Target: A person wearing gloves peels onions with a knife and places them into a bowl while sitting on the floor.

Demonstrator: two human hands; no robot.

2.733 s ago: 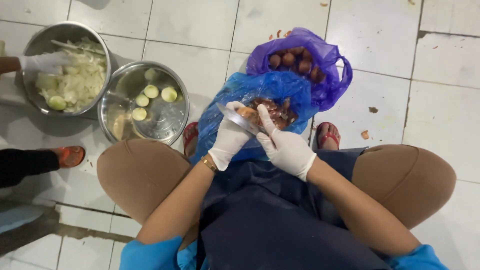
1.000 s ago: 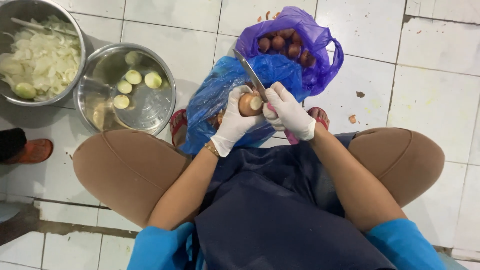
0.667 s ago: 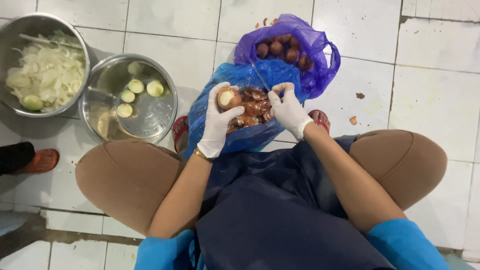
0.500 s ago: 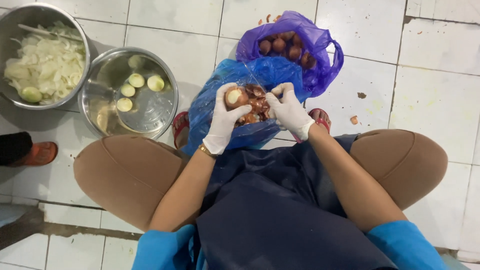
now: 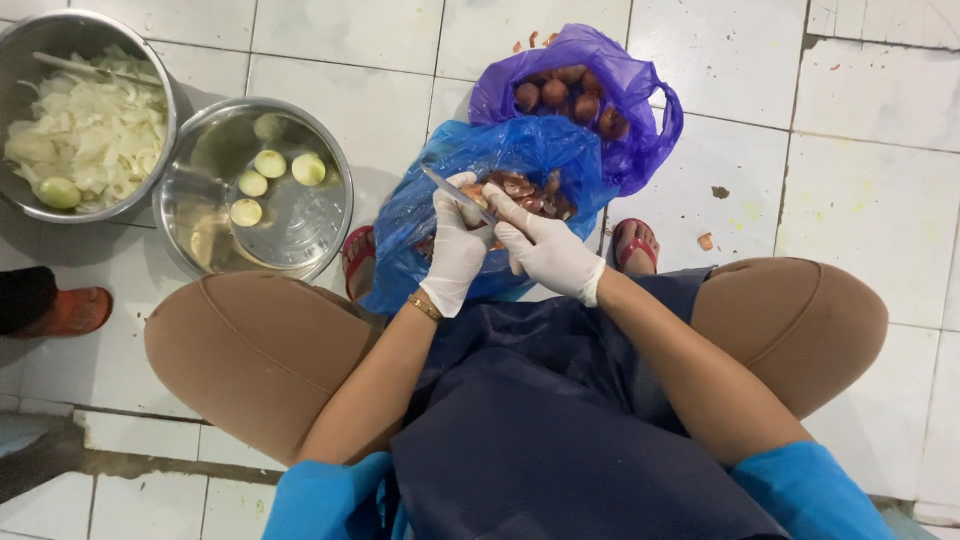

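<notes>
1. Your left hand (image 5: 455,250) is closed round an onion (image 5: 472,192), mostly hidden by the glove; it sits right over the blue bag (image 5: 500,160), so peel drops in there, I'd say.
2. Your right hand (image 5: 545,250) grips a knife (image 5: 455,195), blade angled up-left across the onion and touching it, which looks like a peeling cut.
3. The blue bag lies between your feet, mouth open, brown skins inside; close in so both hands work above it.
4. The purple bag (image 5: 640,110) is just behind the blue one, touching it, with unpeeled onions (image 5: 565,90); within reach, kept apart from the scraps.
5. The small bowl (image 5: 200,170) is to your left, beside your knee, with a few peeled onions (image 5: 270,165) in it, likely in water; your left hand can reach it easily.
6. The big bowl (image 5: 20,60) is further left, touching the small one, full of sliced onion (image 5: 85,130) and a utensil, kind unclear.
7. There's someone else's red sandal (image 5: 70,310) at the left edge, not yours.
</notes>
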